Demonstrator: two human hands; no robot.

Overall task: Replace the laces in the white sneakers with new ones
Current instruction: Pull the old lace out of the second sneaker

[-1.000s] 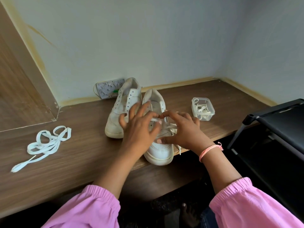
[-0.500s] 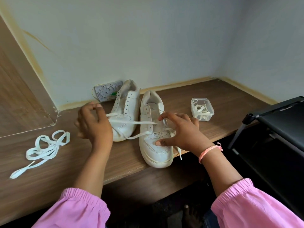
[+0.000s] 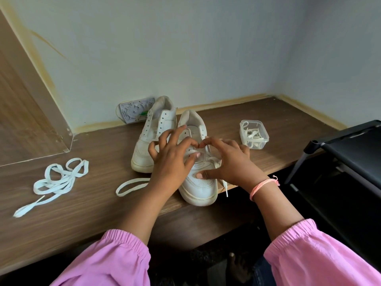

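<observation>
Two white sneakers stand on the wooden shelf. The left sneaker has bare eyelets. Both hands are on the right sneaker near the front edge. My left hand hovers over its eyelets, fingers spread, thumb and index finger pinching the new white lace, which trails in a slack loop to the left of the shoe. My right hand grips the shoe, thumb pressed on the toe, index fingertip meeting the left index finger. The lace's other end hangs over the shelf edge.
A loose pile of white lace lies at the left. A clear plastic box of laces sits to the right of the shoes. A patterned white object leans on the wall. A black rack stands at the right.
My left hand had pulled the lace taut out to the left, then came back onto the right sneaker. The lace now lies slack on the shelf. The right hand stayed on the shoe.
</observation>
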